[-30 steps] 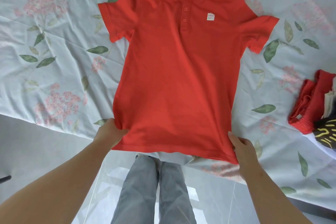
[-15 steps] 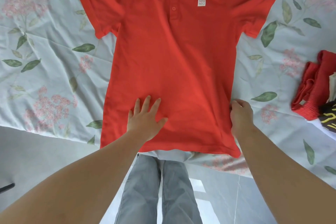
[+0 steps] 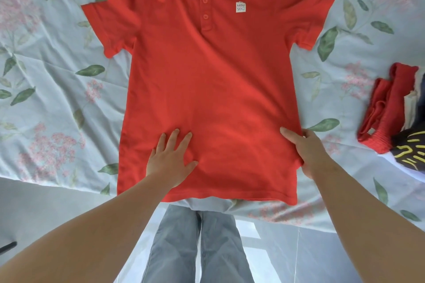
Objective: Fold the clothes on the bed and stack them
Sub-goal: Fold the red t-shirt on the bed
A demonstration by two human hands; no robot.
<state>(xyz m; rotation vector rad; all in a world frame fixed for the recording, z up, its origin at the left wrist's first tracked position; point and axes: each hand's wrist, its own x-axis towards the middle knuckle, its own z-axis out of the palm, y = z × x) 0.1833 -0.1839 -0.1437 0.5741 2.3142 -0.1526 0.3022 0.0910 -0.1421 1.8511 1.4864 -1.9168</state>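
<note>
Red polo shirt, soft and limp: left hand fingers spread flat, right hand fingers pinch the side edge, likely the best hold.

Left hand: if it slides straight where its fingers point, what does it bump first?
The left hand would cross only more flat red polo shirt; the first bump is probably the shirt's lowest red button.

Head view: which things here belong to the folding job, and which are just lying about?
Job:
red polo shirt, spread flat
left hand, pressing flat on it
right hand, gripping its side edge
pile of folded clothes, at the view's right edge

Lying about:
floral bedsheet, only the surface
dark object on the floor, far left, unidentifiable
</note>
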